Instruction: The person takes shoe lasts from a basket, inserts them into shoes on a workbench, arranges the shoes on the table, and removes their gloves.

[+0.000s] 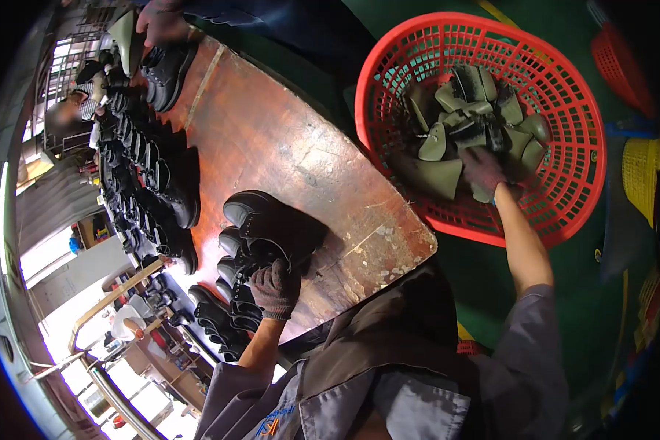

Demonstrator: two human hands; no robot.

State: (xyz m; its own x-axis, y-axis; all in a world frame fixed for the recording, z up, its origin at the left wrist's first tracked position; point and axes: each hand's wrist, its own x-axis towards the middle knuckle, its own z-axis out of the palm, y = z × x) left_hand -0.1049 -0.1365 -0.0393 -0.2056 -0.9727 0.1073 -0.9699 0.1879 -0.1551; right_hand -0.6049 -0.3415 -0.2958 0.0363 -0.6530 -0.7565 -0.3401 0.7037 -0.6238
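Observation:
On the worn reddish table, my left hand [274,289], in a dark knit glove, is closed on the collar of a black lace-up shoe [260,213]. The shoe's toe points toward the far side of the table. My right hand [481,170], also gloved, reaches down into a red plastic basket [591,183]. It is among olive-green shoe lasts [434,142], some with black parts, which lie in a loose heap. The fingers of that hand are blurred and dark against the lasts, so their grip is unclear.
Several black shoes [224,315] stand beside my left hand, and long rows of black shoes [150,165] line the table's left side. A co-worker's gloved hand [161,22] is near another shoe [170,73] at the far end. The table [330,169] has a chipped corner by the basket.

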